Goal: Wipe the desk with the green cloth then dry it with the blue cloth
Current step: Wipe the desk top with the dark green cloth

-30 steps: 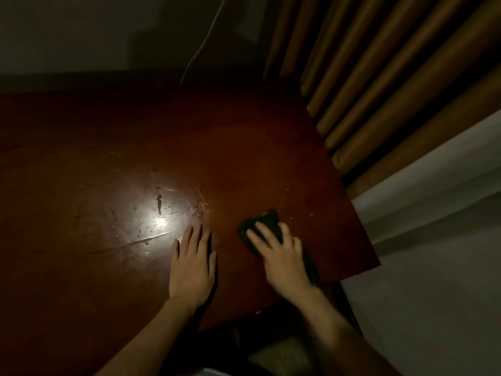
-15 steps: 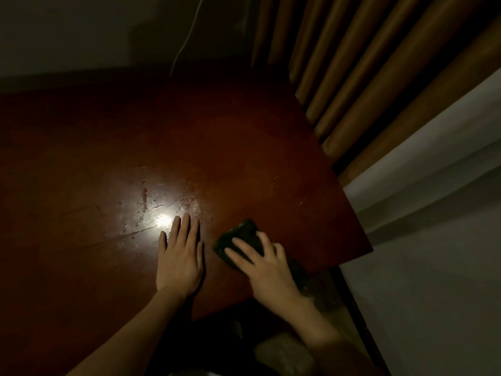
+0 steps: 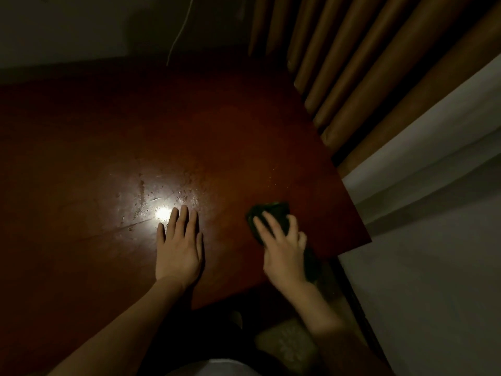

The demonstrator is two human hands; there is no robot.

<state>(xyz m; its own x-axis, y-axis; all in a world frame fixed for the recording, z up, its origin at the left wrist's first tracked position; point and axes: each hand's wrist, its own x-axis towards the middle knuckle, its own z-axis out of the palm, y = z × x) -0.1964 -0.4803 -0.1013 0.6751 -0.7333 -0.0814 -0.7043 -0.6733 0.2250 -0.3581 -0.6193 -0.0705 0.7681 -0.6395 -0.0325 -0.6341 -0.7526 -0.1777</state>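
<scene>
A dark red wooden desk [image 3: 230,137] fills the dim view. My right hand [image 3: 283,248] presses down on a dark green cloth [image 3: 272,211] near the desk's front right corner; part of the cloth trails back under my palm toward the front edge. My left hand [image 3: 180,244] lies flat on the desk, palm down, fingers close together, holding nothing, just beside a bright light reflection [image 3: 162,213]. No blue cloth is visible.
Brown curtains [image 3: 366,66] hang past the desk's right edge. A thin white cable [image 3: 177,36] runs down the back wall. Pale floor or wall [image 3: 433,240] lies to the right of the desk. Scratches and specks mark the desktop around the reflection.
My right hand slid the green cloth left toward my left hand, then back right to near the front right corner. My left hand stayed flat on the desk.
</scene>
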